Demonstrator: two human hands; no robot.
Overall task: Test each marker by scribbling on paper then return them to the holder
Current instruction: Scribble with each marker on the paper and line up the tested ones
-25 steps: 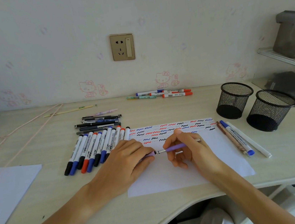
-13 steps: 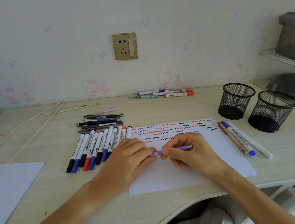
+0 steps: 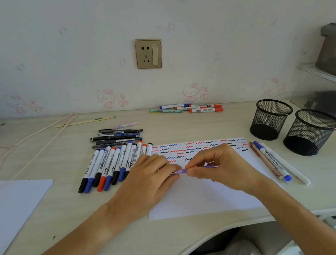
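A thin purple pen [image 3: 181, 171] lies level between both hands above the white paper [image 3: 205, 194], whose top carries rows of red, blue and black squiggles. My left hand [image 3: 148, 180] pinches its left end, the cap side. My right hand [image 3: 222, 165] pinches the barrel, and the pen's right end sticks out past the fingers. Cap and barrel are pressed together. Two black mesh holders [image 3: 270, 119] [image 3: 311, 132] stand at the right, with nothing visible inside.
A row of several whiteboard markers [image 3: 112, 166] lies left of the paper, dark pens [image 3: 117, 136] behind them. Three pens [image 3: 273, 162] lie right of the paper, more markers [image 3: 192, 107] by the wall. A second sheet [image 3: 10, 212] is far left.
The cap in my left hand and the pen in my right, apart a second ago with the tip showing, have come together. Both hands shifted slightly toward each other.
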